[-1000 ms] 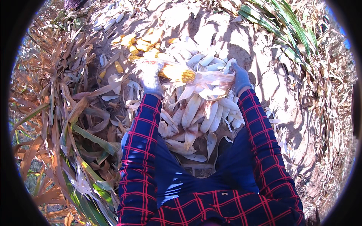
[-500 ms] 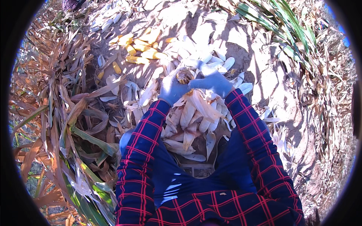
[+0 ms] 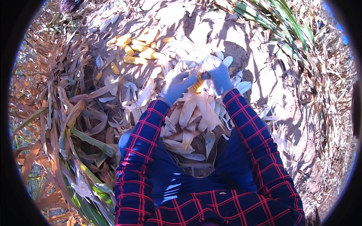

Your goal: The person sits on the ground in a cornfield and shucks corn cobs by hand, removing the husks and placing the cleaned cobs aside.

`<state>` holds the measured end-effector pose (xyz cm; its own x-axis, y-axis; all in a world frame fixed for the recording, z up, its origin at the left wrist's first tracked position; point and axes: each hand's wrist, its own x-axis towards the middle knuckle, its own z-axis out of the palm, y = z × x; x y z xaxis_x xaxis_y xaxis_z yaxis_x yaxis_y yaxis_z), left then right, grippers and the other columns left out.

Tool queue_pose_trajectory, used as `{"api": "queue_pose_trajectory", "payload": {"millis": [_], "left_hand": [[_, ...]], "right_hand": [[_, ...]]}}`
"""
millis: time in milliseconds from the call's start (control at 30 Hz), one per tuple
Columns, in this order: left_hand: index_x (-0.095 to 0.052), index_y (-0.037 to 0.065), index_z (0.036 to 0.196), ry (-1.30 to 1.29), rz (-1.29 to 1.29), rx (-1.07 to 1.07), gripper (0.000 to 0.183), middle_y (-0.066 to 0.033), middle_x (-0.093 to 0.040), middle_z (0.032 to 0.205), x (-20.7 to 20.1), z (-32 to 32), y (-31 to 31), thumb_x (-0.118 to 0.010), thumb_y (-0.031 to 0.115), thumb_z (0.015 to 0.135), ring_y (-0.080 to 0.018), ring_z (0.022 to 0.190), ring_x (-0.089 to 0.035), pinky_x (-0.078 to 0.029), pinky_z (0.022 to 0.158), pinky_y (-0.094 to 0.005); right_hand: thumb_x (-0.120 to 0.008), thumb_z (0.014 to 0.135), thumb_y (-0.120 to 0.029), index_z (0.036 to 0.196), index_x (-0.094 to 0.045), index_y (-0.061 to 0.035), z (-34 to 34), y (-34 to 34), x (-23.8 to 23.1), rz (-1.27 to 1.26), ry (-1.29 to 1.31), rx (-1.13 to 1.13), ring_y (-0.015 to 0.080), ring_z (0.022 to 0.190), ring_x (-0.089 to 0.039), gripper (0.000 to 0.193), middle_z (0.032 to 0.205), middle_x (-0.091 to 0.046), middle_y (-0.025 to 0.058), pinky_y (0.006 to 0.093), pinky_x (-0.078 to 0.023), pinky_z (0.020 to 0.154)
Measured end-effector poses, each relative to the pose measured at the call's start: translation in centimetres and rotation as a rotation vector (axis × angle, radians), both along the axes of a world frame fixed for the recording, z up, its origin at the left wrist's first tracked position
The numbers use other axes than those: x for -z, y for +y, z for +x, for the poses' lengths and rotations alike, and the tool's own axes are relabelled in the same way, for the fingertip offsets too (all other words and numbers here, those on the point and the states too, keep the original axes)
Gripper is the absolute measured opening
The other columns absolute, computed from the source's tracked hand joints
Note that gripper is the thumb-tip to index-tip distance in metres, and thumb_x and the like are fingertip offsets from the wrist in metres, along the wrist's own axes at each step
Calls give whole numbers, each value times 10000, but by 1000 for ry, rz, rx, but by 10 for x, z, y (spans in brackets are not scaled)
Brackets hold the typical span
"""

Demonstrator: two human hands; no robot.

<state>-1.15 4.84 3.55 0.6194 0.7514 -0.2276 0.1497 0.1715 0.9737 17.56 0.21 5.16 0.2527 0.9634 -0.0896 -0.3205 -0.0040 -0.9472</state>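
Two hands: both gloved in pale blue, meeting over one corn cob above the lap.
Corn cob (image 3: 197, 82): yellow, partly husked, lying between the hands, its pale husk leaves hanging down toward the knees.
Left hand (image 3: 176, 87): fingers curled shut around the cob's left side, gripping it.
Right hand (image 3: 218, 77): closed over the cob's upper right end, touching husk and kernels.
Husked cobs (image 3: 140, 48): about eight yellow cobs in a loose pile on the ground, up and left of the hands, well apart from them.
Husk pile (image 3: 190, 124): many pale stripped leaves, too many to count, heaped just below the hands between the knees.
Ground (image 3: 260, 56): bare sandy soil to the right.
Dry stalks (image 3: 52, 113): brown leaves banked on the left.
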Motion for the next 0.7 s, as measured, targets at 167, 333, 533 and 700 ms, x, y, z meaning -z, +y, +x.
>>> {"api": "queue_pose_trajectory", "payload": {"millis": [167, 333, 533, 700], "left_hand": [[-465, 61, 1253, -219, -694, 75, 826, -118, -632, 877, -22, -6, -8, -366, 751, 811, -178, 678, -640, -539, 561, -316], [-567, 17, 1181, -346, -688, 29, 418, -107, -640, 1025, -11, 14, -28, -685, 207, 827, -190, 924, -630, -530, 778, -313], [-545, -37, 1146, 530, 250, 320, 499, -164, -629, 1026, 60, 21, -8, -690, 188, 724, -246, 913, -621, -489, 794, -321], [-577, 35, 1087, 840, 534, 243, 521, -228, -640, 984, 49, 8, -18, -687, 268, 634, -365, 922, -630, -502, 805, -420]], "right_hand": [[-558, 823, -24, 976, -596, 6, -3, -4, -4, 46, -18, -123, 133, 658, -583, 160, 786, -606, 58, 250, -482, 610], [-565, 851, -64, 899, -579, -21, 2, -13, -10, 71, 76, -135, 128, 635, -574, 66, 755, -586, 49, 259, -499, 622], [-586, 899, -180, 846, -556, -72, 40, -10, -22, 104, 247, 173, 95, 528, -525, 124, 683, -544, 19, 254, -523, 511], [-568, 907, -176, 794, -521, -77, 94, -8, -24, 118, 235, 546, 104, 466, -465, 158, 648, -520, 27, 262, -484, 460]]}}
